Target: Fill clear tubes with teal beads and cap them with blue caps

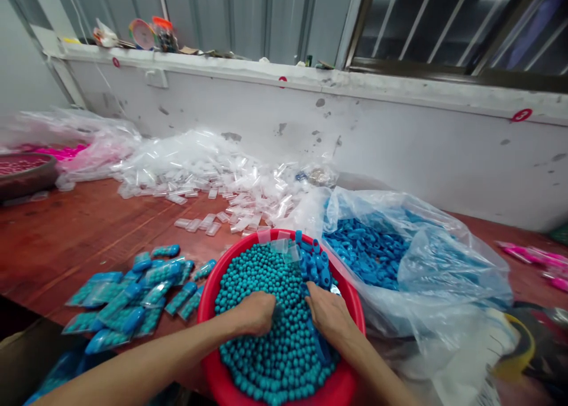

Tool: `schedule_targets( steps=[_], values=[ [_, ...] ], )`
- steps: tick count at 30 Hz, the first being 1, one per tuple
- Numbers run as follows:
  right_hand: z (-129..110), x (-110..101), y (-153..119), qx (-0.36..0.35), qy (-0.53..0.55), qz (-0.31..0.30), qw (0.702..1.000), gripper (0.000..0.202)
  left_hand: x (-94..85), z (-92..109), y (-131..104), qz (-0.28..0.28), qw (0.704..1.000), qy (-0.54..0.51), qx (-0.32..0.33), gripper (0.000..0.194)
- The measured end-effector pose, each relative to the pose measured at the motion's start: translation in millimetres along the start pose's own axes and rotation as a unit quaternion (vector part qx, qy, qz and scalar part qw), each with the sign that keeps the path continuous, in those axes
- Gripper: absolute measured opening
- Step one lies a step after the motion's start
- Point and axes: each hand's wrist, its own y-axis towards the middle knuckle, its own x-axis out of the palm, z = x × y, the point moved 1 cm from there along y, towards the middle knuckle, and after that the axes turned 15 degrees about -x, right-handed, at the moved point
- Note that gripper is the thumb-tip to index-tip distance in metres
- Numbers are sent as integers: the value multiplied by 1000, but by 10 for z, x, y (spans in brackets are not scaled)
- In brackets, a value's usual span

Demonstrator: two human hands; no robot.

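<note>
A red basin (208, 311) holds many teal beads (261, 364), with blue caps (316, 264) and a few clear cases (279, 246) at its back right edge. My left hand (258, 312) is closed over the beads near the middle, around a clear piece that shows only as a faint edge. Beside the blue caps, my right hand (326, 311) has its fingers bent down into the basin; its fingertips are partly hidden, and whatever they touch cannot be made out. Filled packs (119, 302) of teal beads with blue caps lie left of the basin.
Behind the basin, clear cases (208, 163) are heaped along the wall. An open plastic bag of blue caps (368, 252) lies to the right. A brown bowl (26, 178) and pink pieces (64, 151) are at far left, more pink pieces (539, 258) at far right.
</note>
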Motion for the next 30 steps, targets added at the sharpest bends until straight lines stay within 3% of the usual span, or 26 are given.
schedule_targets(
  steps=[4, 7, 10, 14, 17, 20, 24, 28, 30],
  values=[
    [15, -20, 10, 13, 65, 17, 998, 24, 233, 207, 231, -112, 991, -64, -27, 17],
    [93, -53, 4, 16, 185, 74, 980, 25, 251, 245, 264, -175, 973, -149, -15, 11],
    [159, -59, 15, 9, 324, 109, 940, 21, 174, 204, 208, -217, 950, -222, 15, 23],
    [177, -31, 34, 60, 465, 108, 876, 19, 88, 156, 144, -253, 928, -270, 37, 43],
    [180, -21, 33, 52, 489, 134, 860, 27, 85, 164, 131, -264, 923, -278, 41, 52],
    [205, 0, 35, 43, 470, 157, 868, 28, 96, 193, 119, -254, 926, -276, 50, 54],
    [215, 22, 35, 81, 458, 127, 876, 25, 89, 180, 94, -193, 950, -240, 50, 39],
    [148, -57, -4, 60, 309, 160, 936, 30, 78, 54, 102, -75, 986, -147, -8, 17],
    [113, -90, -25, 65, 250, 153, 954, 36, 94, 8, 139, -26, 994, -106, -12, 16]
  ],
)
